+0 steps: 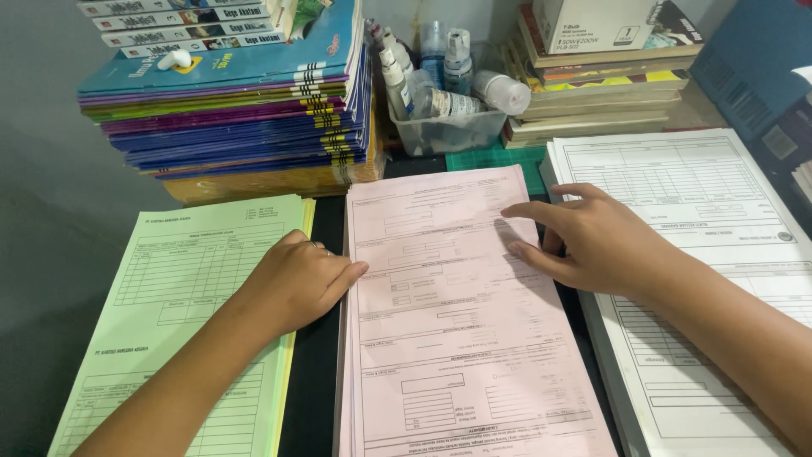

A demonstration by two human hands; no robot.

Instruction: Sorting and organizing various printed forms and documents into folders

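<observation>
Pink forms | left hand flat on edge | right hand fingertips touching

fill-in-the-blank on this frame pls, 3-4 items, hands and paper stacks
1. Both hands touch the ___ stack of forms in the middle.
2. The left hand rests partly on the ___ forms.
3. The right hand lies between the middle stack and the ___ forms.
4. Small bottles stand in a clear ___ behind the forms.

Missing words: pink; green; white; plastic tub
</observation>
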